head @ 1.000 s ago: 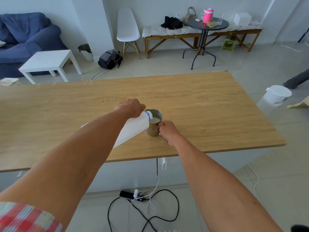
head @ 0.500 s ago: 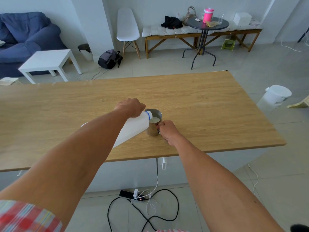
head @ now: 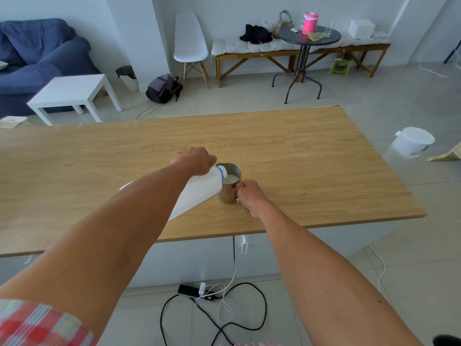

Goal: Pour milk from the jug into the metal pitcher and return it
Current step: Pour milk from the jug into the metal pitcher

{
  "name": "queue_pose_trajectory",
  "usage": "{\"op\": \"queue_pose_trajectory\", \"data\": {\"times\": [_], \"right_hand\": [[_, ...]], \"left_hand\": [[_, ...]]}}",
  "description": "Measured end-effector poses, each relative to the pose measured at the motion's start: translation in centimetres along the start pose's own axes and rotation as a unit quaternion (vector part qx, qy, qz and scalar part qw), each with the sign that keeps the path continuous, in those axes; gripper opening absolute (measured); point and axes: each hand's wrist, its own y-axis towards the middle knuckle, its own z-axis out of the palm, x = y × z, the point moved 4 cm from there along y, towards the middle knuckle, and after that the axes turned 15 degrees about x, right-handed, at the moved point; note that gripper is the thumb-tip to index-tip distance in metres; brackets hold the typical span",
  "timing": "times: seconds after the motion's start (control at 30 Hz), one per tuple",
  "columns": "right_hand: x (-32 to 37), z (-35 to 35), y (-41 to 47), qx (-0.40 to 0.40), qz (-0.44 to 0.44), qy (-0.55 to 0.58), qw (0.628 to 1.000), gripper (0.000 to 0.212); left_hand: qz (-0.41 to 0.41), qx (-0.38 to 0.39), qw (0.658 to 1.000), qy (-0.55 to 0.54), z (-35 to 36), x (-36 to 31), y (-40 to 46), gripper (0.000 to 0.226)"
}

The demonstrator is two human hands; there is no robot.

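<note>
Soft, even daylight fills the room and shadows are faint. The wooden table (head: 299,156) carries a pale sheen along its far edge. Wide-angle distortion bends straight lines near the borders. The checked sleeve (head: 37,323) at the bottom left is blurred.

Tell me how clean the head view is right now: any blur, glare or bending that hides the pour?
Head view: the jug mouth and the milk in the metal pitcher are sharp under soft, even daylight, with no harsh glare. Wide-angle bending curves the wooden table edges. Only the checked sleeve at the bottom left corner is blurred. Left hand and right hand read clearly.
</note>
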Motion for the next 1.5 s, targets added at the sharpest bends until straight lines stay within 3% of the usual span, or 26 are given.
{"op": "queue_pose_trajectory", "data": {"times": [1.5], "right_hand": [[0.1, 0.1, 0.0, -0.004, 0.004, -0.005, 1.0, 0.031]], "left_hand": [[-0.001, 0.007, 1.0, 0.0, -0.5, -0.6, -1.3, 0.034]]}}
